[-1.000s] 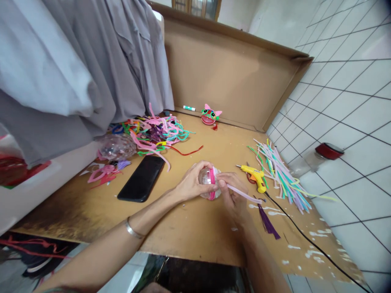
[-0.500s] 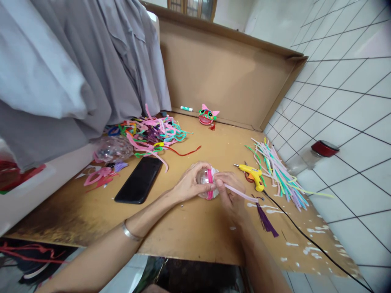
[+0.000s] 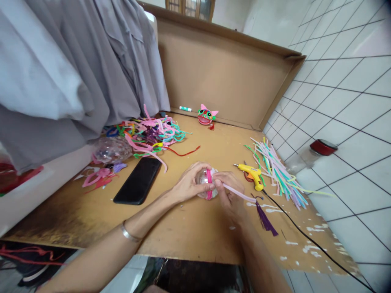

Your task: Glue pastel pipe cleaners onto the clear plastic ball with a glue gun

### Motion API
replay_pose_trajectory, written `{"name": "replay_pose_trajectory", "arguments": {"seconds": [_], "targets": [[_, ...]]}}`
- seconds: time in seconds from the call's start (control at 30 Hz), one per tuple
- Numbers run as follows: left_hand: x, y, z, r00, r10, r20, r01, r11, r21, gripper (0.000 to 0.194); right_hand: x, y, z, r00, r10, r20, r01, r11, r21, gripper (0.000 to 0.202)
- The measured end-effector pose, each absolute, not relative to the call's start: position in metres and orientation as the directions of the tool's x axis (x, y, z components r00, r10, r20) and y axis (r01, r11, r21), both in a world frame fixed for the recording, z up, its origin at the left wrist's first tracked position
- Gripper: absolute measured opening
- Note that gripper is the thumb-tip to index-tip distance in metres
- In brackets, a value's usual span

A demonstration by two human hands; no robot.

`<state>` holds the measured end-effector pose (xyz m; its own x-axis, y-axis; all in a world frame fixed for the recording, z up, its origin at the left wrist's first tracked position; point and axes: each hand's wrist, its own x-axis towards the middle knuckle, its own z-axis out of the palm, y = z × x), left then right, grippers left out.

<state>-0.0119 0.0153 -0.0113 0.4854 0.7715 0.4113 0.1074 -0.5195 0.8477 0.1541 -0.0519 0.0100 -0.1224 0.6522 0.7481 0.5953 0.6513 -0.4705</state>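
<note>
Fingers and thumb of my left hand [image 3: 191,182] wrap round a clear plastic ball [image 3: 202,178] that has a pink band [image 3: 209,183] about it and whitish material on its right side. My right hand [image 3: 230,193] presses against that right side, pinching a pale lilac pipe cleaner [image 3: 240,193] whose free length sticks out to the right. The fingertips of this hand partly hide where the pipe cleaner meets the ball. A purple tassel [image 3: 265,219] lies on the table just right of my right hand, close to the pipe cleaner's free end.
A yellow glue gun [image 3: 252,175] with a black cord lies right of my hands, beside a bundle of pipe cleaners [image 3: 279,175]. To the left are a black phone [image 3: 137,181] and a tangled pipe-cleaner heap [image 3: 155,132]. A small pink-eared figure [image 3: 206,115] stands at the back.
Both hands keep their hold on the ball and the pipe cleaner. The whole view has shifted very slightly; nothing on the table has visibly moved.
</note>
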Motion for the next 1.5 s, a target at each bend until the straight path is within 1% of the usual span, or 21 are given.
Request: {"name": "replay_pose_trajectory", "arguments": {"seconds": [0.5, 0.87, 1.07, 1.13, 1.27, 1.33, 1.4, 1.5], "targets": [[-0.0125, 0.0164, -0.0123, 0.504, 0.717, 0.482, 0.077, -0.593, 0.801, 0.038, 0.1559, -0.0504, 0.0066, -0.128, 0.656, 0.744, 0.591, 0.653, -0.474, 0.017], [-0.0131, 0.0172, -0.0122, 0.517, 0.700, 0.492, 0.075, -0.609, 0.789, 0.036, 0.1549, -0.0508, 0.0089, -0.135, 0.654, 0.745, 0.586, 0.658, -0.472, 0.018], [-0.0141, 0.0194, -0.0147, 0.528, 0.684, 0.503, 0.079, -0.630, 0.773, 0.043, 0.1558, -0.0502, 0.0067, -0.128, 0.660, 0.741, 0.589, 0.651, -0.479, 0.017], [-0.0142, 0.0198, -0.0154, 0.542, 0.680, 0.494, 0.097, -0.634, 0.767, 0.049, 0.1564, -0.0501, 0.0063, -0.126, 0.661, 0.740, 0.586, 0.652, -0.482, 0.016], [-0.0129, 0.0199, -0.0169, 0.573, 0.662, 0.483, 0.160, -0.669, 0.726, 0.076, 0.1563, -0.0511, 0.0081, -0.115, 0.669, 0.735, 0.588, 0.642, -0.492, 0.017], [-0.0122, 0.0196, -0.0171, 0.582, 0.649, 0.490, 0.183, -0.692, 0.699, 0.086, 0.1556, -0.0520, 0.0095, -0.110, 0.670, 0.735, 0.588, 0.640, -0.495, 0.017], [-0.0120, 0.0189, -0.0168, 0.591, 0.640, 0.490, 0.201, -0.706, 0.679, 0.089, 0.1549, -0.0529, 0.0106, -0.109, 0.669, 0.736, 0.593, 0.637, -0.492, 0.017], [-0.0120, 0.0176, -0.0158, 0.596, 0.635, 0.491, 0.225, -0.719, 0.657, 0.085, 0.1542, -0.0531, 0.0116, -0.114, 0.668, 0.736, 0.602, 0.636, -0.483, 0.018]]}}
